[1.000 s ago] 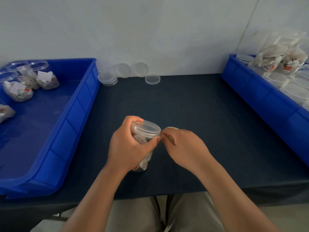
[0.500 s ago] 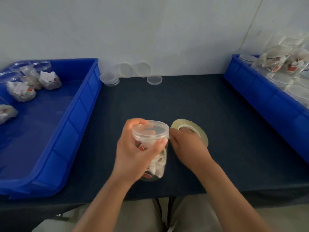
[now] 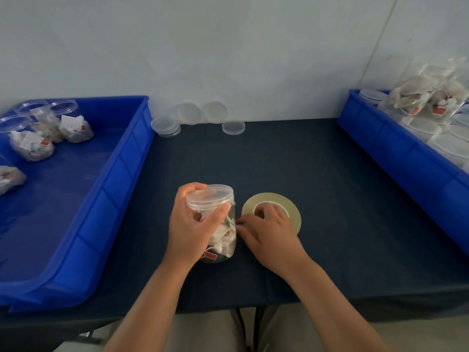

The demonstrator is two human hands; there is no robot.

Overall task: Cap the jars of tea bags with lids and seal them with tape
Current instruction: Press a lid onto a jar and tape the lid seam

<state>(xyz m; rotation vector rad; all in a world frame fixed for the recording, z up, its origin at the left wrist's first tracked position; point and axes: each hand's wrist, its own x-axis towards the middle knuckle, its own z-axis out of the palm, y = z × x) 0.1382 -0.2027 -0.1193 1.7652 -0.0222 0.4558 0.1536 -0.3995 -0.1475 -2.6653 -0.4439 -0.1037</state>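
Observation:
A clear plastic jar (image 3: 224,237) of tea bags stands tilted on the dark table (image 3: 279,161), with a clear lid (image 3: 209,196) on it. My left hand (image 3: 190,224) wraps around the jar's neck and lid rim. To its right a roll of clear tape (image 3: 293,208) lies flat on the table. My right hand (image 3: 269,232) rests on the roll, fingertips at its core hole, thumb pointing at the jar's side.
A blue bin (image 3: 121,174) on the left holds open jars of tea bags (image 3: 33,146). A blue bin (image 3: 406,158) on the right holds capped jars (image 3: 421,125) and a bag of tea bags (image 3: 429,95). Loose lids (image 3: 165,125) sit by the back wall.
The tape roll has gone from held against the jar's lid to lying flat on the table. My right hand came down with it. The jar has moved slightly toward me.

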